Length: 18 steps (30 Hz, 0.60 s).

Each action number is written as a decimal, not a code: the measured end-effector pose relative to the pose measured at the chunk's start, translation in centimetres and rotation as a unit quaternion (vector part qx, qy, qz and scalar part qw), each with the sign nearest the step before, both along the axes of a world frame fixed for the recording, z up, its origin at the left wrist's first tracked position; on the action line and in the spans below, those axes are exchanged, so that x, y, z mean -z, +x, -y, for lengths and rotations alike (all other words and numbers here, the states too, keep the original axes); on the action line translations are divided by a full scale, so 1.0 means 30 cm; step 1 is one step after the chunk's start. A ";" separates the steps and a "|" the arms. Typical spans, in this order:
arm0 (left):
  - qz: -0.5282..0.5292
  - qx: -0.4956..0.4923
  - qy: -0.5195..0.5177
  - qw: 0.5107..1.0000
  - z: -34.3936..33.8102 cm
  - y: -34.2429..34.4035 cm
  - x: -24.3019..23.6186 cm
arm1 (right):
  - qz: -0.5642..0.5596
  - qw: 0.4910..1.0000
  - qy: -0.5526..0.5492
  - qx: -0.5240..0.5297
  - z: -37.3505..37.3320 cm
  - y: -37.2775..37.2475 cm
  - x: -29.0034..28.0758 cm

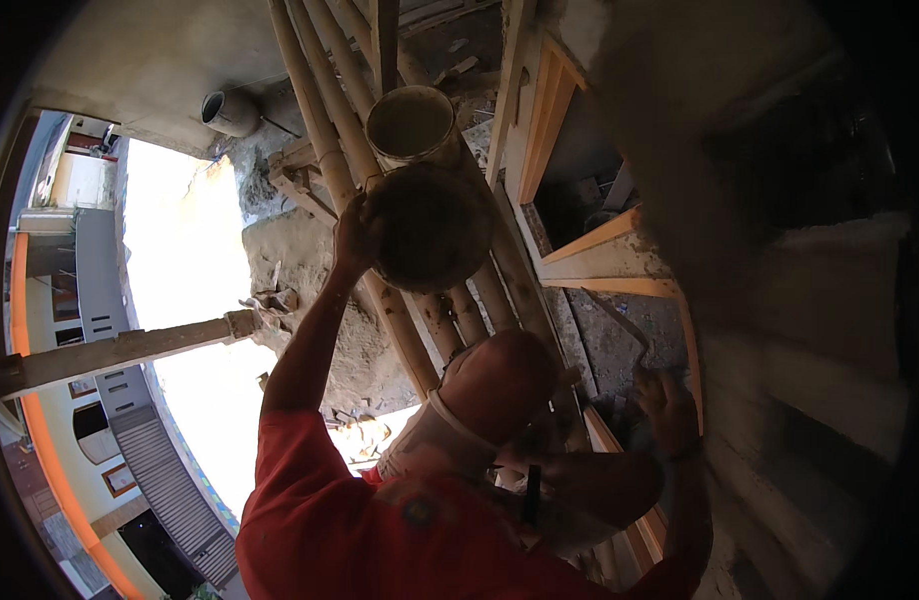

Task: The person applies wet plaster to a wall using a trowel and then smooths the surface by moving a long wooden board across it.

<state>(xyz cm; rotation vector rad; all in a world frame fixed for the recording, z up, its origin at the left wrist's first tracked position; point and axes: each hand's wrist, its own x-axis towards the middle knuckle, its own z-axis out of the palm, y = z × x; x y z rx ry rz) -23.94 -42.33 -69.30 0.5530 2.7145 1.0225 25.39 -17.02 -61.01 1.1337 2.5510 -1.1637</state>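
Left hand (358,238) grips dark round container (430,230) by its rim, near left edge of bamboo platform (405,335); level hold seems wise. Right hand (670,408) past right edge, grasp unclear.

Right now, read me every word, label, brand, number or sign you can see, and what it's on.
No words, labels, brands, numbers or signs can be read.
Red shirt: a faint mark, too blurred to read.
Dark round container at the left hand: no readable text.

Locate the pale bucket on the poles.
The pale bucket is at the head view's upper centre, just beyond the dark round container the left hand holds.
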 end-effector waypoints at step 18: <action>-0.206 -0.024 0.055 0.977 -0.284 -0.694 0.622 | 0.123 0.988 0.090 -0.041 -0.039 0.209 -0.007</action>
